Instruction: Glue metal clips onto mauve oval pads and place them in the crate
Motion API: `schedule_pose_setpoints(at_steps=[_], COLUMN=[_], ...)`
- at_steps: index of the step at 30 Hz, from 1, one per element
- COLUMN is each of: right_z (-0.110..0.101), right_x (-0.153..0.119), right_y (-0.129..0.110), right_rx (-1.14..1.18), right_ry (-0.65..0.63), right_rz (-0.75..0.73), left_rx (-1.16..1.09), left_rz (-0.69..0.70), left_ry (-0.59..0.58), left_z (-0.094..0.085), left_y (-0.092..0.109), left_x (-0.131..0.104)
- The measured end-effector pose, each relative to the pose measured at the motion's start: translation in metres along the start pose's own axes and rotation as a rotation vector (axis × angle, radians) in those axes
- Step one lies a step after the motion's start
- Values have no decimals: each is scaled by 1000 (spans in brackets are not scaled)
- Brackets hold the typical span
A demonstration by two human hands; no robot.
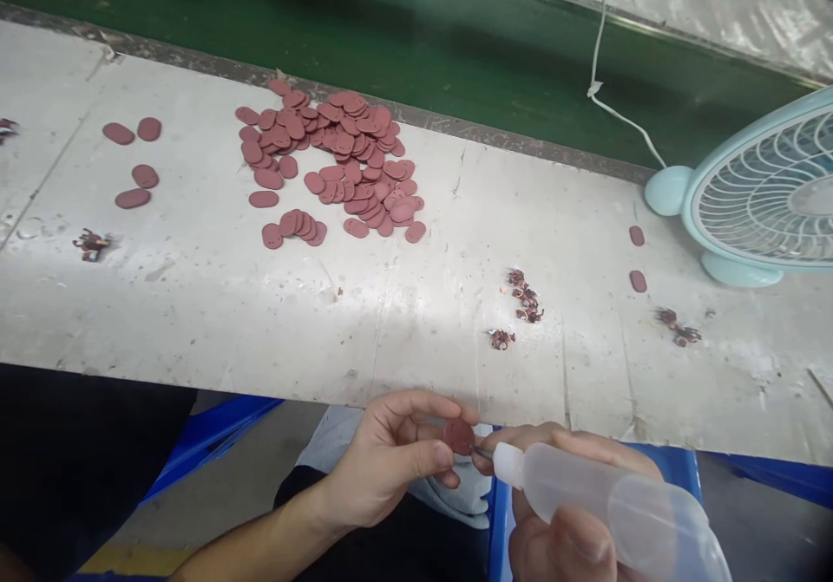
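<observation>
Between the fingertips and thumb of my left hand (pixel 396 452) is a reddish-brown oval piece (pixel 459 436), held just in front of the table's near edge. My right hand (pixel 573 513) is wrapped round a translucent squeeze bottle (pixel 586 491) with a white cap. The bottle's thin nozzle points left and meets the lower right edge of the piece. Whether any liquid comes out is too small to tell. Beyond my hands, many similar oval pieces (pixel 338 144) lie in a loose heap on the white table (pixel 292 322).
A light blue fan (pixel 774 192) stands at the right, its white cable (pixel 599 53) running up over a green strip (pixel 455 53). Small dark brown items (pixel 526 296) lie in clusters on the table. Several ovals (pixel 149 128) sit at the left, two near the fan.
</observation>
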State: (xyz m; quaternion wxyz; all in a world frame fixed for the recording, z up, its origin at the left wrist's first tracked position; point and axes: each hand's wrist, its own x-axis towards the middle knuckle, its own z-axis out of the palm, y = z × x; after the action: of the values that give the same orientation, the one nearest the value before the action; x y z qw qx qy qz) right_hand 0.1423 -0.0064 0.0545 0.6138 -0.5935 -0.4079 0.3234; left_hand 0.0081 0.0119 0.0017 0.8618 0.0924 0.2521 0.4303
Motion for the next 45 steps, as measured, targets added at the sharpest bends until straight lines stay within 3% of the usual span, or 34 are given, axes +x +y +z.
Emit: schedule_pose_setpoints(at_steps=[7,11,13,17,19,22,28,32,38,42,45], right_z=[2,2,-6,-30,-38,-40,-39,-35,-12,-13,-24], right_x=[-2,-4,4,43,63,78,81,80,90,89,72], right_y=[-3,-2,-1,3,5,6,7,15,39,35,21], right_rx=[24,8,102,376,288,38,-155,-440,-952,-909,-537], right_ry=[-66,-9,-32,-120,-119,-131,-152,-188,-405,-449,-447], right_rz=[19,16,86,394,413,324,245,161,37,41,178], left_rx=[12,16,6,3,9,11,47,61,51,40,35], left_rz=[-17,-11,3,2,1,13,-1,32,58,56,66], left_ry=[10,7,4,-9,-7,0,7,34,51,75,98], left_z=[0,-1,0,2,3,4,-1,-5,-7,-8,-8], left_y=[-1,-1,-1,3,5,8,14,17,19,19,20], left_x=[0,0,-1,-3,-3,-2,-3,-4,-5,-6,-5])
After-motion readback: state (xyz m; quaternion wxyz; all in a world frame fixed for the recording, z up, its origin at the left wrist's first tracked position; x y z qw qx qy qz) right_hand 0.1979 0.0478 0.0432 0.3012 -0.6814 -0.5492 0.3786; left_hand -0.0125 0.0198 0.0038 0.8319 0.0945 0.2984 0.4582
